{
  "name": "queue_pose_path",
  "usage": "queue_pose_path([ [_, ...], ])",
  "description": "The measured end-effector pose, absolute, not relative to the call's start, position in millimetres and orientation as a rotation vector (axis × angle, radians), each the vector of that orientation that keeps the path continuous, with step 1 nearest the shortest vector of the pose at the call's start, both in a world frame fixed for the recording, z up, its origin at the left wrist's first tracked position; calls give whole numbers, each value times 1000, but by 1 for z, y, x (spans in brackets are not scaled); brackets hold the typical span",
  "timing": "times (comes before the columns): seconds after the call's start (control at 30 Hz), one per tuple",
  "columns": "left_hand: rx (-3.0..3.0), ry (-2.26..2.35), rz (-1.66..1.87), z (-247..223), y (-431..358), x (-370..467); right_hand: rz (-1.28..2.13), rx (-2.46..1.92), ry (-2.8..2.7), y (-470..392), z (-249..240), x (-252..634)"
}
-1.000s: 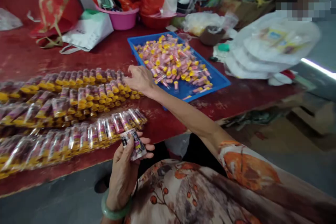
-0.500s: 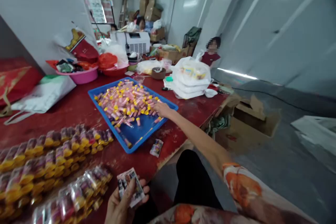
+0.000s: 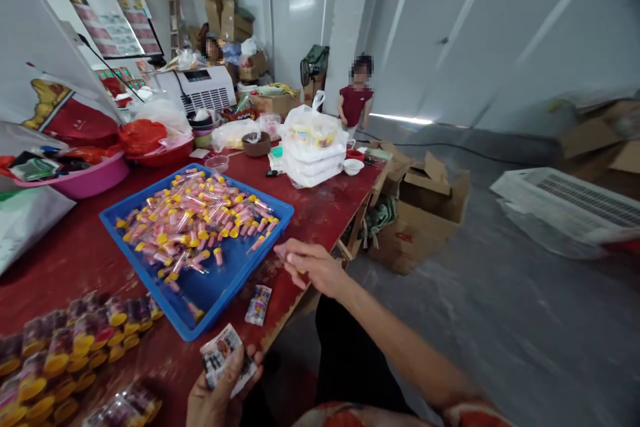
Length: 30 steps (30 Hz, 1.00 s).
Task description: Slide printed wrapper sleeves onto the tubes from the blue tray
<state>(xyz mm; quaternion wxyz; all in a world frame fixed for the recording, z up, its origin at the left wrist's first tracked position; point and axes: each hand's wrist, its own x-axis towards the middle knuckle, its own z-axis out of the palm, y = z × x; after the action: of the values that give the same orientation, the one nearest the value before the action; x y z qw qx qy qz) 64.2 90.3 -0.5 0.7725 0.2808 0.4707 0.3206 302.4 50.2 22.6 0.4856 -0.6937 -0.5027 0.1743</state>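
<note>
My left hand [image 3: 213, 393] is closed on a small printed card [image 3: 220, 350], thumb across its face. My right hand [image 3: 317, 270] is pinched around a small pink tube [image 3: 281, 251] with a yellow cap, just off the near right edge of the blue tray [image 3: 225, 303]. Fingers hide part of that tube. In the tray lies a heap of clear tubes [image 3: 200, 213] with pink contents and yellow caps. A small printed packet [image 3: 259, 305] lies on the red table between the tray and my left hand.
Rows of filled yellow-capped containers [image 3: 60, 360] stand at the lower left. Behind the tray are a pink basin [image 3: 85, 177], white bagged boxes [image 3: 313, 153] and a brown bowl [image 3: 256, 144]. An open carton [image 3: 415, 220] sits on the floor. A person [image 3: 356, 100] stands beyond the table.
My right hand has come out of the tray toward me, now with a tube in its fingers. My left hand keeps the card. The view has turned right.
</note>
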Motion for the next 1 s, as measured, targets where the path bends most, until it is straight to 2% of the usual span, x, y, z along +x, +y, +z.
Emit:
queue_pose_path([
  [0.17, 661, 1029, 695, 20, 91, 87, 847, -1338, -801, 12, 16, 290],
  [0.37, 698, 874, 779, 21, 89, 110, 1135, -1363, -800, -2, 19, 274],
  [0.5, 666, 880, 728, 16, 82, 116, 1171, -1416, -842, 0, 21, 253],
  [0.77, 640, 818, 622, 9, 79, 119, 995, -1472, -867, 6, 6, 256],
  [0.9, 656, 839, 579, 6, 83, 123, 1035, -1498, -705, -3, 2, 264],
  [1.0, 636, 834, 630, 5, 84, 128, 1084, -1351, -526, -17, 3, 267],
])
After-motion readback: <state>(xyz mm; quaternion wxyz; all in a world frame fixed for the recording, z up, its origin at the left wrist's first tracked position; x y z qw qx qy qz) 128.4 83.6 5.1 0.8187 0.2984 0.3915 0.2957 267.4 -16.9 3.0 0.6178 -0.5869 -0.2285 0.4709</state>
